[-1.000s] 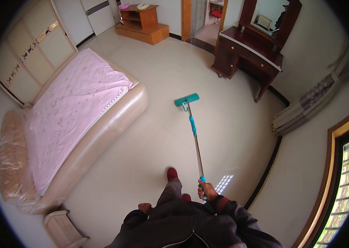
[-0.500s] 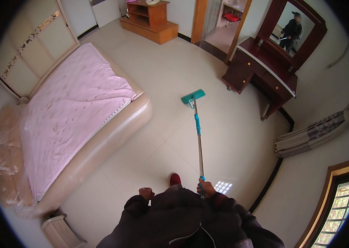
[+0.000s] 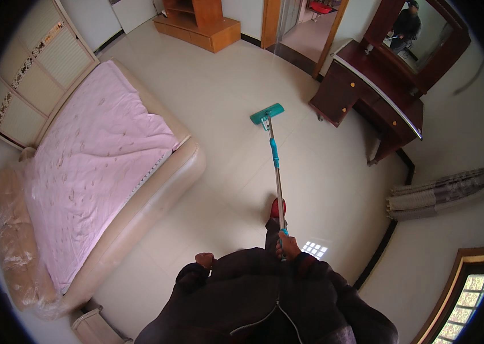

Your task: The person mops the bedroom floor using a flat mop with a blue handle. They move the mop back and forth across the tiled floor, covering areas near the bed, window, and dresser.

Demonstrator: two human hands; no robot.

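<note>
My right hand (image 3: 289,247) is wrapped round the upper end of a mop's pole (image 3: 279,195), low in the middle of the view. The pole is metal with teal grips and slants away from me. At its far end the teal mop head (image 3: 267,114) is down on the pale tiled floor, between the bed and the dressing table. My left hand (image 3: 205,261) hangs by the front of my dark jacket, its fingers curled, with nothing visible in them. A red shoe (image 3: 277,207) shows beside the pole.
Left of me stands a bed (image 3: 190,163) with a pink cover and plastic-wrapped headboard. A dark red dressing table (image 3: 333,92) with a mirror is at the right, a wooden cabinet (image 3: 213,34) at the back. A curtain (image 3: 442,192) hangs on the right wall. A doorway (image 3: 305,34) opens behind.
A red shoe has come forward beside the pole, and the shoe seen before is out of view. The mop head appears slightly higher in the picture. My right hand keeps its hold.
</note>
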